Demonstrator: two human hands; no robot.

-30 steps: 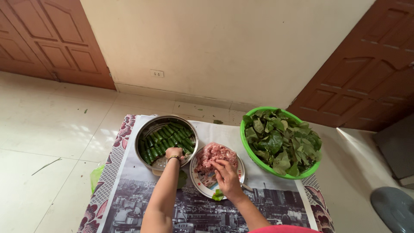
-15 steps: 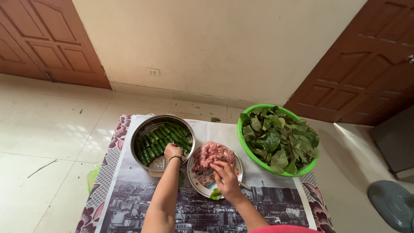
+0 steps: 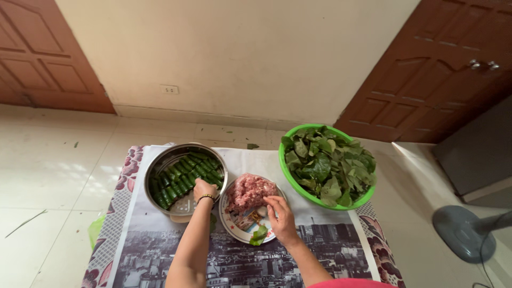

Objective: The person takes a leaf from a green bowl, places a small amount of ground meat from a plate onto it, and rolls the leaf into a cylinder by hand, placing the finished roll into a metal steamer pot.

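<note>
- Two hands work over a printed mat (image 3: 160,256).
- Left hand (image 3: 205,190) rests curled at the rim of the steel bowl (image 3: 160,165) of green rolls (image 3: 184,176); whether it holds anything I cannot tell.
- Right hand (image 3: 280,216), fingers loosely bent, touches minced meat (image 3: 248,191) on the plate (image 3: 230,224).
- Green basin (image 3: 288,176) of leaves (image 3: 328,165) sits just right.

Soft, even daylight fills the scene, bright enough for clear colour everywhere. Pale sunny patches fall on the floor tiles (image 3: 58,176) at left. The metal bowl (image 3: 184,178) shows a mild sheen on its rim, without harsh glare. Shadows are faint and short. The wide lens bends the doors (image 3: 442,80) outward at the edges. Focus is sharp throughout.
</note>
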